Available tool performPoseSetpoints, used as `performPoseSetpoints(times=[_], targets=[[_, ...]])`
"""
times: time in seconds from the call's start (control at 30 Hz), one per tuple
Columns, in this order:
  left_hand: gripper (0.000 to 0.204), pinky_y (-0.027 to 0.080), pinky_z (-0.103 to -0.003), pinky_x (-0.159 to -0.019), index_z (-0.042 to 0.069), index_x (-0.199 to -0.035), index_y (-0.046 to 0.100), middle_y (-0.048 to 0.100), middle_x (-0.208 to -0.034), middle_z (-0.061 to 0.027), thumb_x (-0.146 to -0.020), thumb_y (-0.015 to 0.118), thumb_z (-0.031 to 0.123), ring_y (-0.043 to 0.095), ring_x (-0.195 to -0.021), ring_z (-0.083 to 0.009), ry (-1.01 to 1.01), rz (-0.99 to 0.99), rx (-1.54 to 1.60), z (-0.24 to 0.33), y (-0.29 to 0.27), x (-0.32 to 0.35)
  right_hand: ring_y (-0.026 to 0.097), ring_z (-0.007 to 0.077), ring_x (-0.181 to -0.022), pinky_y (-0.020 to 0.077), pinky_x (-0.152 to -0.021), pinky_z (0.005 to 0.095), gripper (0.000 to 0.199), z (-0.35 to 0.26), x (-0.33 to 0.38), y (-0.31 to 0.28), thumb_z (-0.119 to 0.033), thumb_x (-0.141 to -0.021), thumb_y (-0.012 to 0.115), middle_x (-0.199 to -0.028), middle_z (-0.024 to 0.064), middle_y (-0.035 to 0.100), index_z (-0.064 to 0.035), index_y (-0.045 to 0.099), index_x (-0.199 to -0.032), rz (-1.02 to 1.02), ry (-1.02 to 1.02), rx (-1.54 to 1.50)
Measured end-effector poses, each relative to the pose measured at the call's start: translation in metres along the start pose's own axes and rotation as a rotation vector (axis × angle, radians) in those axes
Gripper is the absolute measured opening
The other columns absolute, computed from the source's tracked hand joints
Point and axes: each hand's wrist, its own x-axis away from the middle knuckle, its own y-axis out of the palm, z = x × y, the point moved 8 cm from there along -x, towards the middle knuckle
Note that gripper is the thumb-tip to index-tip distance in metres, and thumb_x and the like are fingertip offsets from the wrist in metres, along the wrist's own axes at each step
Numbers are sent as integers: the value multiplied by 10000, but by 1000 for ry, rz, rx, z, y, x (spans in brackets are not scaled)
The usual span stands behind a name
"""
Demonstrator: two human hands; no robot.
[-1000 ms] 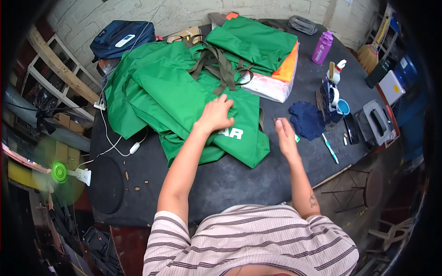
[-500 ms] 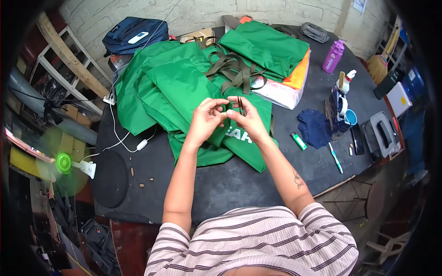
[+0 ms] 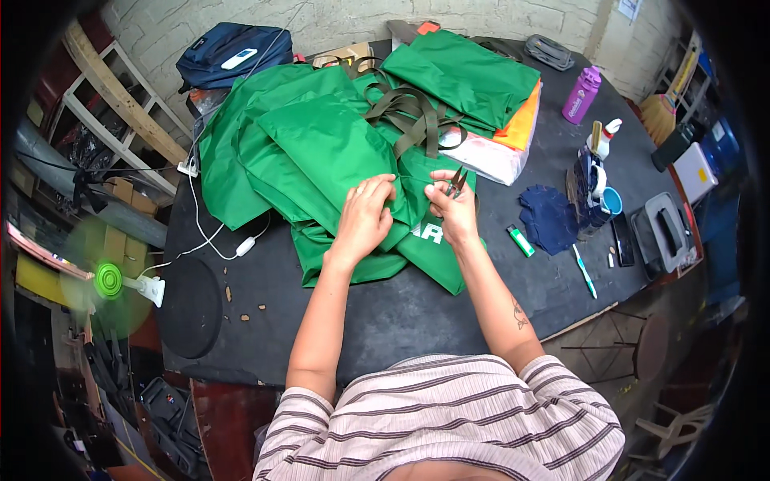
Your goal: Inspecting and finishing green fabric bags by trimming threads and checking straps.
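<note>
In my right hand (image 3: 454, 212) is a small pair of thread snips (image 3: 458, 181), its dark blades pointing up and away from me. The thumb and forefinger are pinched together beside them; a fine thread seems to run from there toward my left hand. My left hand (image 3: 366, 215) lies over a green fabric bag (image 3: 313, 148), fingers bent and closed on the cloth. Exactly what its fingertips pinch is hidden. White lettering shows on the green cloth between my wrists. Dark olive straps (image 3: 409, 112) lie tangled just beyond my hands.
More folded green bags (image 3: 461, 76) lie at the back, over orange cloth (image 3: 517, 124) and clear plastic. A blue backpack (image 3: 233, 56) stands back left. On the right are a purple bottle (image 3: 581, 94), navy cloth (image 3: 548, 219), a lighter (image 3: 520, 240) and a toothbrush (image 3: 584, 271). A green fan (image 3: 109, 280) spins at left.
My hands were close together over the bag and have moved apart. The left has come down onto the cloth; the right has shifted rightward with the snips, whose blades now tilt right.
</note>
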Motion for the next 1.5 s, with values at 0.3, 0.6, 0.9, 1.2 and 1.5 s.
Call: performPoseSetpoints(times=[0.3,0.6,0.9,1.2,1.5], targets=[[515,431,-368,-593,64,-1123,608,524,-785,-111,-645,542,-113,507,-640,-234,-297,-150,298,-15,22,13,535,40,-743,444,-692,195,230,-9,26,-33,76,-791,650,-828,-28,605,-19,651,-1000,46,-297,452],[181,418,-384,-939,17,-859,614,574,-1024,-93,-693,685,35,538,-1079,-285,115,-82,13,21,32,32,509,54,-721,433,-677,202,135,9,26,-76,116,-791,600,-777,-27,570,-5,598,-853,234,-274,571],[227,482,-365,-795,11,-931,590,610,-938,-111,-746,719,37,602,-884,-259,-316,19,385,-4,59,38,417,29,-630,342,-557,185,197,11,21,-99,-211,-942,580,-759,-20,584,-24,643,-931,306,19,451],[428,382,-362,-765,119,-1103,655,551,-671,-11,-696,785,128,535,-784,-195,-347,-16,197,0,62,34,534,247,-1035,418,-925,349,408,-24,46,-70,-259,-898,602,-1088,157,523,0,525,-1204,167,-253,977],[165,465,-407,-783,11,-841,586,602,-969,-97,-716,688,43,616,-898,-264,-63,-82,133,32,68,18,582,82,-714,475,-675,240,200,-2,43,-72,-87,-808,714,-768,40,648,37,657,-954,126,-15,715]])
